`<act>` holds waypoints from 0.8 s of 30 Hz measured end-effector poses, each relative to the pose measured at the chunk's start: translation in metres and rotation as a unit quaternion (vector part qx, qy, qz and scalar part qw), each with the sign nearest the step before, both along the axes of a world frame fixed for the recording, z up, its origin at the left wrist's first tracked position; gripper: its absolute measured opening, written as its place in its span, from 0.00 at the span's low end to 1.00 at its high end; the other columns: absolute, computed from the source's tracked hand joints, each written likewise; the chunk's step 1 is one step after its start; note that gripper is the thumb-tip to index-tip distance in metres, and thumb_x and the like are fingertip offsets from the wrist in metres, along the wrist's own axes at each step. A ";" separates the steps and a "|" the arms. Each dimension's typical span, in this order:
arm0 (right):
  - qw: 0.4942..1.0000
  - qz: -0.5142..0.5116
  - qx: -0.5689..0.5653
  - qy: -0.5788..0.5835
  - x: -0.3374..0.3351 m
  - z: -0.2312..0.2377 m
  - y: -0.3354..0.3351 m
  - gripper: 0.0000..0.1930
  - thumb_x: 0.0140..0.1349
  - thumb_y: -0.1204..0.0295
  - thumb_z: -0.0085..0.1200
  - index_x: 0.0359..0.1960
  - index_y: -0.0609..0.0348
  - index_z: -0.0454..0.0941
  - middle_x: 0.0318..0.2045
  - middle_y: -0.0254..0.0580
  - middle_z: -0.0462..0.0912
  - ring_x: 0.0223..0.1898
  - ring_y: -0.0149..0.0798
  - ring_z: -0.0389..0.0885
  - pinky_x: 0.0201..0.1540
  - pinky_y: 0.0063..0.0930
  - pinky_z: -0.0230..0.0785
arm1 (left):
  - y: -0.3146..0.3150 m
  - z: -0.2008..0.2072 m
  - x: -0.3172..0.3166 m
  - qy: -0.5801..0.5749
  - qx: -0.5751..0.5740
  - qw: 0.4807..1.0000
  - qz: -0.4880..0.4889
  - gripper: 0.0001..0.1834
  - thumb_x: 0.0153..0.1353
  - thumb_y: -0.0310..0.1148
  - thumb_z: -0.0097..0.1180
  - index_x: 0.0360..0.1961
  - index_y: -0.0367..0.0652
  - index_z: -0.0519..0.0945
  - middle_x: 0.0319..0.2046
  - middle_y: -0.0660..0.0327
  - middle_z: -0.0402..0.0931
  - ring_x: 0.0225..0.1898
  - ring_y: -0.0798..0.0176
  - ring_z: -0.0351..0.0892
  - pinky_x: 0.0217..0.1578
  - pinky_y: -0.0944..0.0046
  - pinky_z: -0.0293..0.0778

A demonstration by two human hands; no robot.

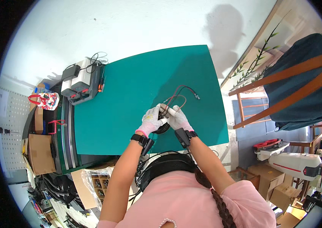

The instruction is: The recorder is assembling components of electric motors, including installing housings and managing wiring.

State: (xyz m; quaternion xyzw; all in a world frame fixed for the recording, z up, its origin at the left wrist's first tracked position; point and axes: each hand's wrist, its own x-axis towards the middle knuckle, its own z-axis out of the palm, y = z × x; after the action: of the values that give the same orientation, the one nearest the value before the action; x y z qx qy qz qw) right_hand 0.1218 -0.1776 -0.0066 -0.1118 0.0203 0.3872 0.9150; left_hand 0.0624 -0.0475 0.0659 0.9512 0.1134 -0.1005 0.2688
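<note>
My left hand [150,121] wears a white glove with a pink cuff and is closed on a small part with red and black leads. Closed on the same part from the other side is my right hand [178,119], gloved alike. Fingers hide most of the part, so its exact kind cannot be made out. From between the hands the red and black wires [177,95] loop forward and right. They end in a small pale connector [197,97] above the green mat. A dark, round, ribbed piece [163,128] shows just below the hands; whether it belongs to the held part is unclear.
The green mat [130,91] covers the table. At its far left stands a grey-and-white device [79,81] with cables and an orange-tipped tool [100,87] beside it. Left of the table is a cardboard box [41,154]. A chair draped in dark cloth [301,87] stands right.
</note>
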 end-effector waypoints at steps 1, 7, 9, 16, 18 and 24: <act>1.000 -0.003 -0.003 0.006 0.001 0.001 0.001 0.07 0.60 0.77 0.53 0.35 0.48 0.70 0.50 0.52 0.75 0.51 0.50 0.74 0.55 0.47 0.66 | 0.000 0.000 0.000 -0.002 -0.003 1.000 -0.002 0.45 0.46 0.47 0.62 0.62 0.39 0.57 0.55 0.47 0.66 0.57 0.44 0.64 0.57 0.53 0.61; 0.997 -0.031 -0.055 0.035 0.000 0.009 0.008 0.16 0.61 0.76 0.50 0.51 0.57 0.65 0.47 0.49 0.75 0.46 0.47 0.77 0.52 0.42 0.70 | 0.000 0.001 0.000 0.019 0.003 1.000 -0.001 0.46 0.48 0.49 0.60 0.65 0.46 0.54 0.57 0.53 0.65 0.59 0.47 0.61 0.59 0.52 0.59; 0.994 -0.045 -0.084 0.057 0.003 0.014 0.007 0.15 0.62 0.76 0.49 0.50 0.58 0.65 0.47 0.48 0.76 0.46 0.47 0.77 0.51 0.42 0.71 | 0.001 0.002 0.000 0.018 -0.006 1.000 0.003 0.45 0.48 0.49 0.59 0.65 0.46 0.55 0.57 0.53 0.65 0.60 0.47 0.61 0.59 0.52 0.58; 0.981 -0.159 -0.091 0.059 0.041 0.032 -0.010 0.10 0.62 0.79 0.47 0.45 0.56 0.70 0.45 0.45 0.77 0.49 0.46 0.76 0.54 0.43 0.71 | -0.001 0.006 -0.001 0.036 -0.017 0.999 0.012 0.39 0.51 0.46 0.59 0.63 0.50 0.60 0.59 0.53 0.63 0.62 0.47 0.58 0.61 0.53 0.55; 0.978 -0.165 -0.113 0.051 0.053 0.035 -0.018 0.11 0.62 0.79 0.47 0.46 0.58 0.70 0.46 0.46 0.77 0.49 0.46 0.76 0.52 0.42 0.72 | -0.002 0.009 0.000 0.039 -0.026 0.999 0.015 0.38 0.51 0.45 0.59 0.63 0.51 0.60 0.59 0.53 0.63 0.62 0.47 0.58 0.62 0.53 0.55; 0.967 -0.238 -0.083 0.033 0.087 0.046 -0.041 0.14 0.63 0.80 0.46 0.49 0.56 0.68 0.45 0.44 0.77 0.48 0.43 0.77 0.52 0.39 0.72 | -0.004 0.016 0.000 0.039 -0.036 0.998 0.016 0.38 0.50 0.43 0.59 0.62 0.47 0.61 0.59 0.49 0.63 0.61 0.45 0.58 0.61 0.54 0.55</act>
State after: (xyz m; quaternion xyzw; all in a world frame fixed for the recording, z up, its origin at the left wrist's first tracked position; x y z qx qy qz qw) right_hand 0.2083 -0.2185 0.0398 -0.1663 0.1090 0.1587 0.9671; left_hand 0.0629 -0.0510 0.0816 0.9343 0.1354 -0.1377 0.2998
